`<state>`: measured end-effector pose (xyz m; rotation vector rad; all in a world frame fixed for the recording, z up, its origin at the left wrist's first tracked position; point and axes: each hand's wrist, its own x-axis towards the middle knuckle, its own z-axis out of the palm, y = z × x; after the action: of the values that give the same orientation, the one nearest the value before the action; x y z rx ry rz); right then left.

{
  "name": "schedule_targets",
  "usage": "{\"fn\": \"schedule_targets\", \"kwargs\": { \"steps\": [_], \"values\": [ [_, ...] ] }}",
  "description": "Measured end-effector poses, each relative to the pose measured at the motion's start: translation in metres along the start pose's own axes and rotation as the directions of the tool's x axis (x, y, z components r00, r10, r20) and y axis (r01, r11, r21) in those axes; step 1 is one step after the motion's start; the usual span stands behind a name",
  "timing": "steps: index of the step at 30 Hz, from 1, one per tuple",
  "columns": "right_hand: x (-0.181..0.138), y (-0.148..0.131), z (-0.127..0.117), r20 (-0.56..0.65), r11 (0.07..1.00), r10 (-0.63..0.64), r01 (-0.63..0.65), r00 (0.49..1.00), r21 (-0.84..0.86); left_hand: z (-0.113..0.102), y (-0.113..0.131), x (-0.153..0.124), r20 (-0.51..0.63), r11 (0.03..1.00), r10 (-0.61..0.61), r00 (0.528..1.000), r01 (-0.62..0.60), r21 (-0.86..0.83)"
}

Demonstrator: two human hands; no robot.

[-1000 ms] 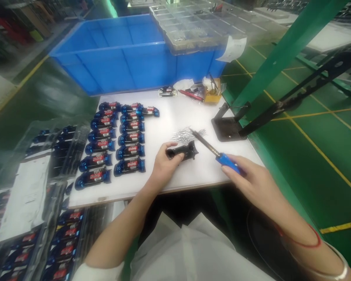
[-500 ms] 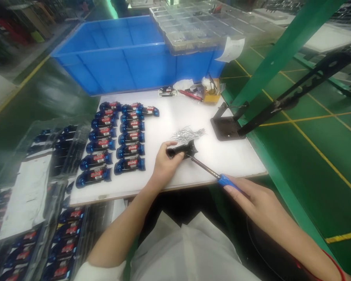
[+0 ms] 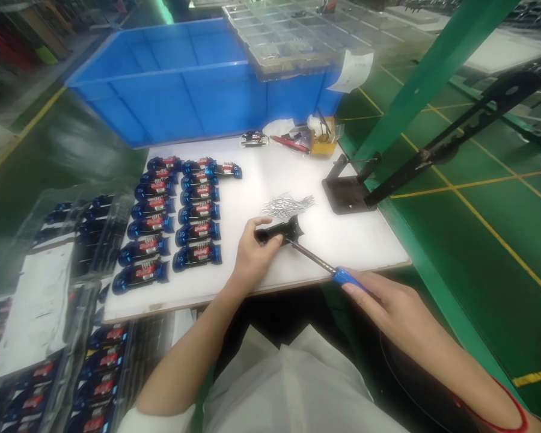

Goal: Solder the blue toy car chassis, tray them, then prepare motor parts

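My left hand (image 3: 251, 258) is closed around a small black toy-car chassis (image 3: 283, 230), pressing it onto the white table (image 3: 342, 240). My right hand (image 3: 388, 304) grips a blue-handled screwdriver (image 3: 338, 275) by its handle. The thin metal shaft slants up to the left, and its tip touches the chassis just right of my left thumb. A loose pile of small silver screws (image 3: 285, 204) lies on the table just beyond the chassis.
Two rows of several blue toy cars (image 3: 174, 219) lie on the table's left half. A big blue bin (image 3: 184, 84) carrying a clear parts organizer (image 3: 293, 36) stands behind. A black stand (image 3: 349, 192), a small yellow box (image 3: 322, 144) and clear trays of cars (image 3: 49, 288) surround the work spot.
My right hand drew the screwdriver back from over the screw pile and down toward me, bringing its tip onto the chassis. My left hand kept its hold in place.
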<state>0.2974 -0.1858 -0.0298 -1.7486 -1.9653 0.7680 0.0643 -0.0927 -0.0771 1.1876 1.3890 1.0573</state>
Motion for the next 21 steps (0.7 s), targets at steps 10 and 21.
{"fn": "schedule_targets", "kwargs": {
  "steps": [10,21],
  "values": [
    [0.003,-0.010,-0.006,0.052,0.998,0.065,-0.065,0.997,0.000,0.000,0.000,0.001,-0.020,0.999,0.033,0.999,-0.032,0.020],
    [-0.008,-0.006,-0.012,0.009,0.997,0.068,-0.068,0.998,-0.027,-0.002,-0.002,0.002,-0.010,0.999,0.014,1.000,-0.014,0.031]
  ]
}}
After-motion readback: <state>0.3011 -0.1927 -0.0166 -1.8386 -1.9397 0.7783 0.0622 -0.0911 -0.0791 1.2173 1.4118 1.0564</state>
